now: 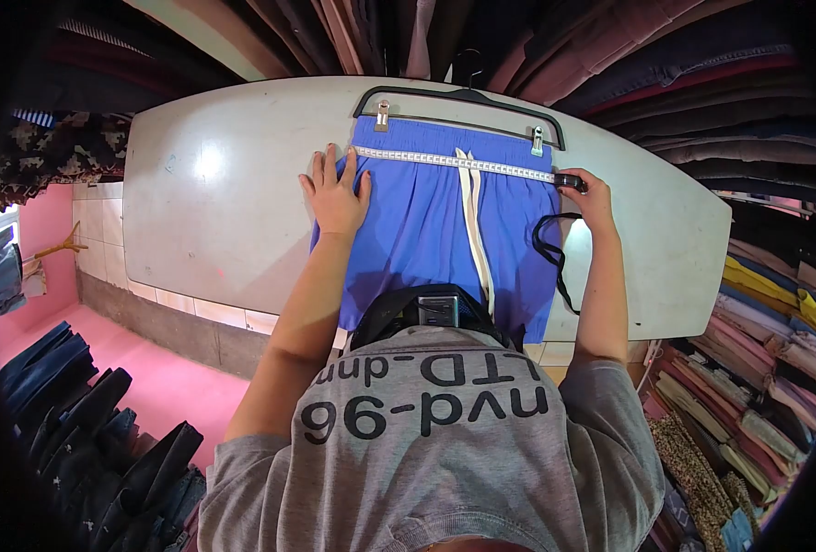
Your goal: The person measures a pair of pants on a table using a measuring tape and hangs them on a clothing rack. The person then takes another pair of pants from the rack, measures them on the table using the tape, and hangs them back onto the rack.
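Observation:
Blue shorts (408, 212) with a gathered waistband and a white drawstring (472, 225) lie on the pale tabletop. They hang from a black clip hanger (468, 95) by two metal clips. A white tape measure ribbon (417, 157) stretches across the shorts just below the waistband. My left hand (338, 198) lies with spread fingers at the left edge of the shorts, one fingertip at the tape's left end. At the right edge, my right hand (594, 198) is closed around the black tape measure case (570, 181). A black cord (546, 248) dangles beside it.
The pale tabletop (214, 184) has rounded edges. Folded garments (739, 368) are stacked at the right, and more clothes (334, 37) line the far side. Dark jeans (104, 432) stand at lower left above the pink floor (168, 359).

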Demonstrator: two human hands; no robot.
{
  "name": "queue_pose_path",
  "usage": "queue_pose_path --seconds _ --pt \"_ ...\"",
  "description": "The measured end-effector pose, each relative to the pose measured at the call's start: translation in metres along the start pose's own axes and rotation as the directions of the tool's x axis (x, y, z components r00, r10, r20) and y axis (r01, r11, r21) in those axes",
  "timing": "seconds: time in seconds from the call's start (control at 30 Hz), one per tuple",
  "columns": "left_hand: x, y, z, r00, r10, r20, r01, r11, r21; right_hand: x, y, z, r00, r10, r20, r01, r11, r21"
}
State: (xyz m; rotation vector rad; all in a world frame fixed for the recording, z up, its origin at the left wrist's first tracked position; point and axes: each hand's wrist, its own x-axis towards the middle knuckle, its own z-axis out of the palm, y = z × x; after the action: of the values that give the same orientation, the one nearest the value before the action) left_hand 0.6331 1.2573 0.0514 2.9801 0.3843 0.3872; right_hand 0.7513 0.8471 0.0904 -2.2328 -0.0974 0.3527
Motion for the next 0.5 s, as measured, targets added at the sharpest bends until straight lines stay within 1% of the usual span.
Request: queue_pose_path --seconds 0.1,0.2,0.27,0.47,0.5 --pt "0.000 0.000 0.000 1.000 0.002 0.002 -0.002 1.000 -0.003 0.000 -0.001 -0.001 1.000 0.005 0.005 -0.005 1.000 -0.022" --pt "0.000 0.000 -0.001 1.000 0.009 0.003 -0.009 1.000 0.002 0.003 0.012 0.000 1.000 0.001 0.014 -0.001 1.000 0.001" --pt "0.000 -0.001 -0.001 1.000 0.012 0.001 -0.012 1.000 0.004 0.004 0.016 0.000 1.000 0.008 0.021 -0.010 0.998 0.064" --pt "0.000 -0.001 0.000 1.000 0.013 -0.003 -0.013 1.000 0.001 0.005 0.018 -0.001 1.000 0.004 0.030 -0.006 0.998 0.069" --pt "0.000 -0.001 0.002 0.999 0.021 -0.031 -0.021 1.000 -0.003 0.005 0.019 -0.001 1.000 0.004 0.031 -0.006 0.998 0.069"
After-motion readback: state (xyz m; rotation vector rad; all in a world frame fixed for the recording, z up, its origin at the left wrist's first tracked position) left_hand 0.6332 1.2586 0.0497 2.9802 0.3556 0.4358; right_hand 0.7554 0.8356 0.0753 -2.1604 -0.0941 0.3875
